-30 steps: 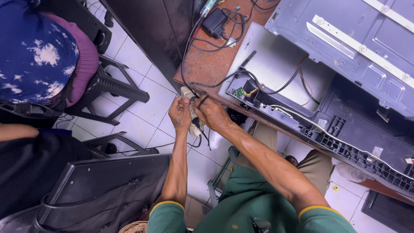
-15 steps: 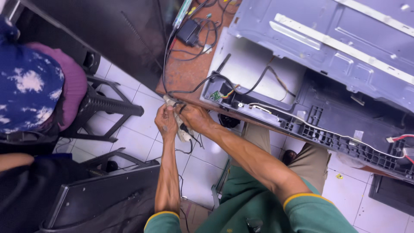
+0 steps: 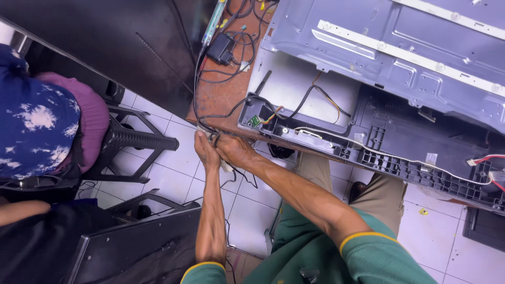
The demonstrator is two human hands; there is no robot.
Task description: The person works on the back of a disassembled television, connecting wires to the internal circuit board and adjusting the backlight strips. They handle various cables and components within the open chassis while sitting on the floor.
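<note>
Hands together at the worktop edge, near the middle of the view. Left hand [image 3: 206, 151] and right hand [image 3: 234, 150] touching each other, both closed around a bunch of black cables [image 3: 202, 122] and a small white plug [image 3: 227, 167] poking out below the fingers. Cables running up toward 12 o'clock, across the brown worktop [image 3: 213, 102], to a black power brick [image 3: 221, 48] and a green-handled screwdriver [image 3: 213, 23]. Opened television [image 3: 400, 58] lying back-up at 2 o'clock, grey metal panel on top, dark plastic frame just beside the hands at 3 o'clock. Small green circuit board [image 3: 255, 121] with coloured wires at the frame's corner. Black stool [image 3: 134, 139] on the white tiled floor [image 3: 173, 176] at 9 o'clock. Another person's blue patterned head covering [image 3: 31, 126] at the left edge. Green sleeves with yellow cuffs at 6 o'clock.
</note>
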